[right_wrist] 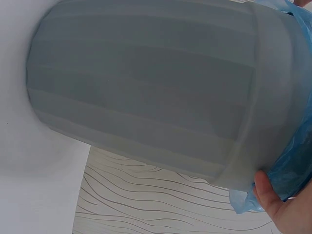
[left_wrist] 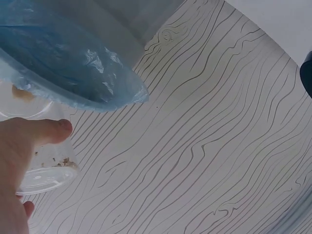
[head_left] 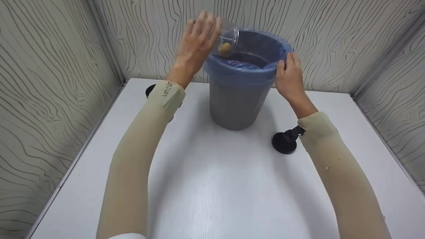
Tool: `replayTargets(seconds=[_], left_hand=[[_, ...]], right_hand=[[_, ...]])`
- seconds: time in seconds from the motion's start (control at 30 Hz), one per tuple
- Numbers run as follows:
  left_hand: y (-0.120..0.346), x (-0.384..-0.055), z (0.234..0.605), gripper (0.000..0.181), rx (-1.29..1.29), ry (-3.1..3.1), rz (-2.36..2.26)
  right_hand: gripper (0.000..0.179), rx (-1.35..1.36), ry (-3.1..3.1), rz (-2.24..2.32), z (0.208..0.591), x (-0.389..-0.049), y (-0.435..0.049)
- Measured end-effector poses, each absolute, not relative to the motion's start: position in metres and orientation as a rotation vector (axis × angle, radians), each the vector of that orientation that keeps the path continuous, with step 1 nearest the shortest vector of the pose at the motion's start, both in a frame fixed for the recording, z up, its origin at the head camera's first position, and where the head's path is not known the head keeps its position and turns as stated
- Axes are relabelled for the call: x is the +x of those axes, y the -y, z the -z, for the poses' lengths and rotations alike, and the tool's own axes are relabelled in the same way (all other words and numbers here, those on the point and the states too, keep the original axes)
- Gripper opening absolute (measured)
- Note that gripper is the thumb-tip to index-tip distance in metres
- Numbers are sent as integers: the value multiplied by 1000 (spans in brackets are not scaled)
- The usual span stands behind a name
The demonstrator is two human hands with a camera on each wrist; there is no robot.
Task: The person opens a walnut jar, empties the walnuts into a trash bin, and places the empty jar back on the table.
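Running up from the bottom edge of the head view, two pale khaki sleeves [head_left: 132,162] lead across a white tabletop [head_left: 212,186], the one at left carrying printed lettering near its cuff. A black disc [head_left: 284,142] sits at the right-hand cuff, right of centre. Beyond it, the grey waste bin [head_left: 234,103] stands upright in the upper middle, a blue bin liner [head_left: 244,74] folded over its rim. The right hand [head_left: 290,76] grips that lined rim at the upper right, apparently to steady it. At top centre the left hand [head_left: 199,38] is wrapped around a clear plastic cup [head_left: 231,35], tilted with its mouth toward the bin's opening; a round yellowish-brown piece [head_left: 225,47] shows inside, and the left wrist view shows crumbs [left_wrist: 64,162] near the cup's base. The step in hand looks like emptying the cup into the bin; the next move probably calls for a steeper tip, perhaps a shake for the crumbs, the rim kept steady. Farthest back, wood-grain-patterned wall panels [head_left: 149,36] fill the top of the frame.
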State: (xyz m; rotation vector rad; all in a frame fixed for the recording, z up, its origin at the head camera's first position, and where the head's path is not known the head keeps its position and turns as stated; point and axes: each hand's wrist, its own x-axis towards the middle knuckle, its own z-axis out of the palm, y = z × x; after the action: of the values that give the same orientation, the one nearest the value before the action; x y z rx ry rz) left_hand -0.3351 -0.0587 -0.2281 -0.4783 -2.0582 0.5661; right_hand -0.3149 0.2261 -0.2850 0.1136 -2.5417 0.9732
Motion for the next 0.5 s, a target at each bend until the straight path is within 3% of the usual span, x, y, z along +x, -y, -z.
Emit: replayTargets(seconds=[0.5], left_hand=[[61, -335, 226, 68, -507, 2098, -553]], right_hand=[[60, 107, 2522, -966, 285, -318, -225]])
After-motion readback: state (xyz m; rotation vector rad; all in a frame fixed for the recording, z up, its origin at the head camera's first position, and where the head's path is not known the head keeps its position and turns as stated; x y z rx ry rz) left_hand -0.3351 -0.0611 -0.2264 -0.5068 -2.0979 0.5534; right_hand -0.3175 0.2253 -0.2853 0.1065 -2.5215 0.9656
